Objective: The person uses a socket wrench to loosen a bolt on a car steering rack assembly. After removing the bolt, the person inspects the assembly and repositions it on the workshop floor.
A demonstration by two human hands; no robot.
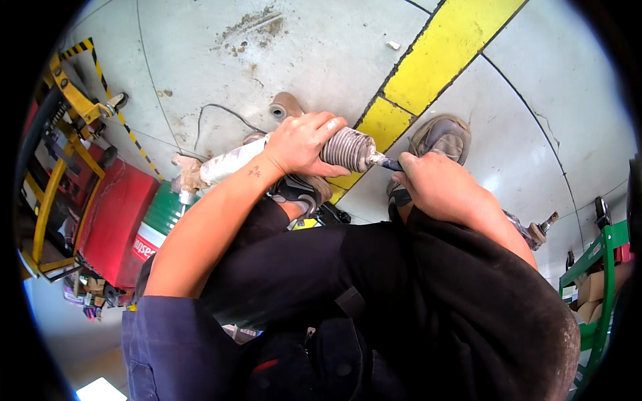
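A long steering rack lies across in front of me above my knees, its whitish, dirty tube [231, 162] running to the left. My left hand [304, 146] curls over the tube where it meets the grey ribbed rubber boot [350, 149], thumb underneath. From the boot's right end comes a slim, dark tie rod [386, 162]. My right hand [438, 184] is closed round that rod just past the boot; its fingers are partly hidden. Past my right forearm a metal joint end with a threaded stud [538, 230] shows. A grimy fitting [189, 175] sits at the tube's left end.
My shoes [439, 137] stand on the grey floor beside a yellow stripe [435, 57]. A brown cylinder [286, 107] and a thin black cable [214, 107] lie ahead. Left are a green-and-white drum [162, 210], a red box [124, 224] and yellow framework [83, 100]; right, a green shelf [605, 267].
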